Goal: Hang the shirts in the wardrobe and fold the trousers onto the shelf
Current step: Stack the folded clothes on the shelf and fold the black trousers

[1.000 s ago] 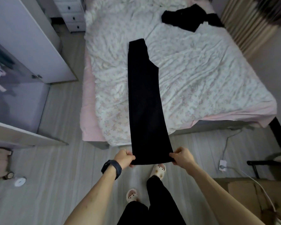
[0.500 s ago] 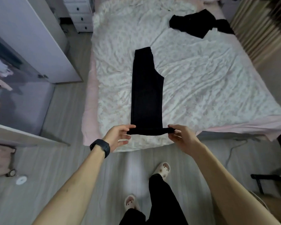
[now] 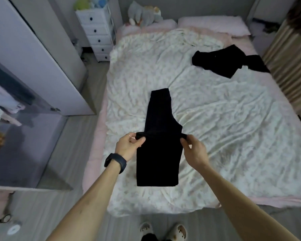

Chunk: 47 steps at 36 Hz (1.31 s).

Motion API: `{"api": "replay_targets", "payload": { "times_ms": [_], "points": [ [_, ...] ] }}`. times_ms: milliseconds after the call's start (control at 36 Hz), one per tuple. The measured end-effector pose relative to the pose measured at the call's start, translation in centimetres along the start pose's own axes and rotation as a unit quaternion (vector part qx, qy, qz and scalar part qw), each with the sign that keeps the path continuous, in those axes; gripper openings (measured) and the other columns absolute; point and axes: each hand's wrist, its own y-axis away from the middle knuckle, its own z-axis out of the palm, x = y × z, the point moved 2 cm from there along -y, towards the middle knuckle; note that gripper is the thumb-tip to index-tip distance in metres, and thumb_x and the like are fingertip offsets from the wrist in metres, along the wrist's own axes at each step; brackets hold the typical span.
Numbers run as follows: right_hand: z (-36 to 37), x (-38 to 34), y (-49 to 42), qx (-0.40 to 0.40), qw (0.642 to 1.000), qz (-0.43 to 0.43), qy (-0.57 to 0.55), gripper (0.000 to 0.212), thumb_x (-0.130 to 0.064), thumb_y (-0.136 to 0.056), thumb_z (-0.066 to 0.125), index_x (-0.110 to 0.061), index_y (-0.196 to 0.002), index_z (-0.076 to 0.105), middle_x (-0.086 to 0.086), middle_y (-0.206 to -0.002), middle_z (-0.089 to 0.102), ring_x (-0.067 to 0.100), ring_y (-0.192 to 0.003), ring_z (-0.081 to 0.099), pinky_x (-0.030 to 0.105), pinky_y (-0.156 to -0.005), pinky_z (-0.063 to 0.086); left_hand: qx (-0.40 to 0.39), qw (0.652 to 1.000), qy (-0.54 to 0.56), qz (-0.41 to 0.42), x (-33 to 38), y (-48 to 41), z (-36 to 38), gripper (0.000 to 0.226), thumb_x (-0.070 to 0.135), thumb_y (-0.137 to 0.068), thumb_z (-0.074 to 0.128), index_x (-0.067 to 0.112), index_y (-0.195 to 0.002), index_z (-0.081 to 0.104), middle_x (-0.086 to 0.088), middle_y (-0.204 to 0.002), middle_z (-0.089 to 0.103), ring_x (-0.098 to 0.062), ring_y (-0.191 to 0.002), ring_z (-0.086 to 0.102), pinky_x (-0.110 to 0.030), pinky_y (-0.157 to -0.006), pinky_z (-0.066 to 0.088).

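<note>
Black trousers (image 3: 159, 119) lie lengthwise on the bed, waist end far from me. The leg end is folded up over the middle, and the fold sits near the bed's front edge. My left hand (image 3: 129, 146) pinches the left corner of the hem. My right hand (image 3: 193, 150) pinches the right corner. Both hold the hem just above the trousers' middle. A second black garment (image 3: 228, 62) lies crumpled at the far right of the bed.
The bed (image 3: 233, 136) has a wrinkled floral sheet and pink pillows. The open wardrobe (image 3: 16, 119) with its door (image 3: 42, 58) stands on the left, clothes inside. A white drawer unit (image 3: 97, 33) is at the back. My slippered feet (image 3: 163, 230) are on the floor.
Both hands lifted the trouser hem from over the floor and carried it forward over the bed, doubling the legs back onto the upper part. My view moved closer to the bed.
</note>
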Motion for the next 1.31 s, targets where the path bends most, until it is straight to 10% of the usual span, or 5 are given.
{"api": "replay_targets", "payload": {
  "times_ms": [306,500,778,1306],
  "points": [
    [1.6,-3.4,-15.8,0.011,0.999,0.027,0.037,0.031,-0.028,-0.107,0.04,-0.009,-0.12,0.062,0.007,-0.105,0.069,0.03,-0.096,0.064,0.038,-0.076,0.048,-0.023,1.0,-0.001,-0.01,5.3,-15.9,-0.3,0.031,0.036,-0.092,0.071,0.023,-0.071,0.052,0.011,-0.069,0.052,-0.008,-0.066,0.052,-0.014,-0.055,0.035],
    [4.8,-2.3,-30.1,0.0,0.996,0.069,0.059,0.031,-0.03,-0.107,0.043,-0.009,-0.12,0.062,0.0,-0.09,0.061,0.024,-0.085,0.059,0.026,-0.058,0.037,-0.051,0.998,-0.014,-0.021,5.0,-31.0,1.6,0.02,0.039,-0.094,0.067,0.02,-0.09,0.068,0.006,-0.085,0.069,-0.019,-0.086,0.067,-0.02,-0.06,0.042],
    [10.3,3.3,-47.7,0.056,0.992,0.083,0.08,0.029,-0.031,-0.106,0.048,-0.009,-0.115,0.065,0.005,-0.094,0.069,0.018,-0.077,0.055,0.032,-0.066,0.043,-0.061,0.988,-0.138,0.041,3.4,-50.3,6.8,0.036,0.047,-0.101,0.051,0.022,-0.075,0.051,0.006,-0.07,0.055,-0.011,-0.065,0.054,-0.02,-0.047,0.032],
    [17.7,9.7,-57.6,0.068,0.992,0.076,0.078,0.029,-0.035,-0.106,0.044,-0.014,-0.119,0.059,0.003,-0.112,0.065,0.021,-0.093,0.056,0.032,-0.075,0.04,-0.011,0.989,-0.136,-0.049,-3.3,-60.5,12.1,0.04,0.041,-0.103,0.049,0.013,-0.133,0.049,0.003,-0.102,0.057,-0.017,-0.081,0.053,-0.03,-0.071,0.045]
  ]
}}
